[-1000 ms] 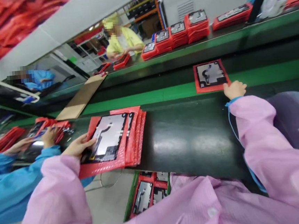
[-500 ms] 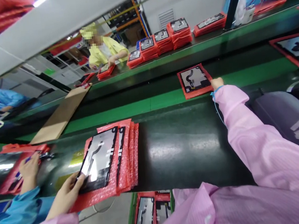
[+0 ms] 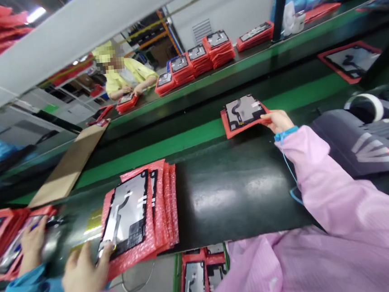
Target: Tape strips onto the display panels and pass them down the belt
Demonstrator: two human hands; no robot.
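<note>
My right hand point(image 3: 280, 121) pinches the right edge of a red bubble-wrap pouch point(image 3: 227, 127) with a flat grey-and-black display panel point(image 3: 246, 109) lying on it, tilted a little above the conveyor. At the near left, my left hand point(image 3: 86, 271) has its fingers apart, the thumb at the lower corner of another display panel point(image 3: 127, 215). That panel tops a fanned stack of red bubble-wrap pouches point(image 3: 169, 207) on the dark worktop. A blue band and cord circle my right wrist.
A co-worker's hand point(image 3: 32, 242) works over pouches at the left. A cardboard strip point(image 3: 70, 163) crosses the line. A dark tape machine point(image 3: 354, 141) stands right. More stacked pouches point(image 3: 220, 53) line the far shelf; a green crate point(image 3: 176, 286) with panels sits below.
My right hand has lifted the near edge of the pouch and panel from the conveyor and drawn it slightly nearer. My left hand has loosened from the stack's corner, its fingers spreading.
</note>
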